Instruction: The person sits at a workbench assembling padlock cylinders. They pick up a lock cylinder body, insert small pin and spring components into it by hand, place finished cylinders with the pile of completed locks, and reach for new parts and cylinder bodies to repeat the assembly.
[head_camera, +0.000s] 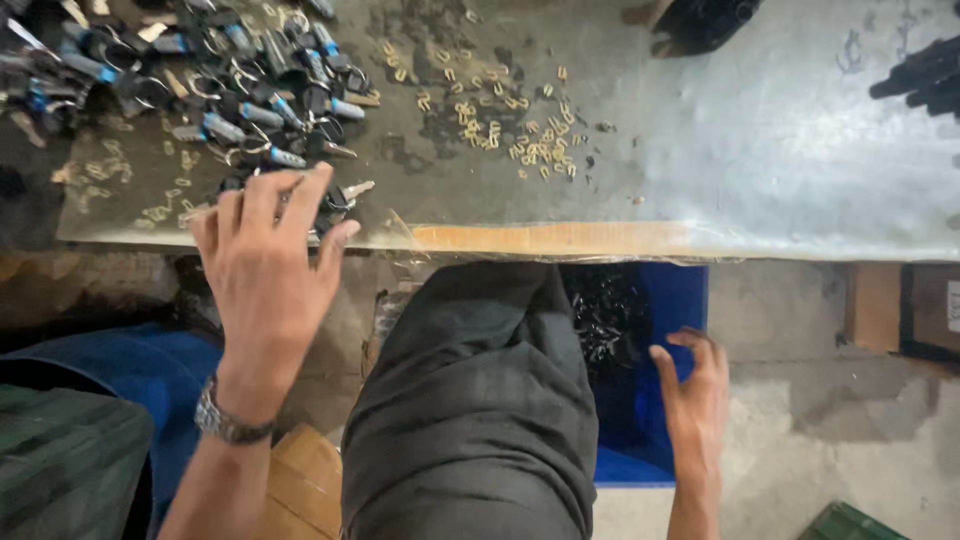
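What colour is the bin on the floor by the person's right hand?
Bright blue bin, seen in the head view, beside the right hand.

A scratched grey workbench (780, 150) is stretching across the upper frame, light glaring off its right side. Rough concrete floor (800, 440) is showing at lower right, a cardboard box (925, 310) sitting at the right edge.

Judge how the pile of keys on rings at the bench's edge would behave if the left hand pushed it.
The pile of keys would likely slide as a tangled clump, since rings interlock. Loose keys probably scatter; none look apt to roll. The left hand reaches its near edge.
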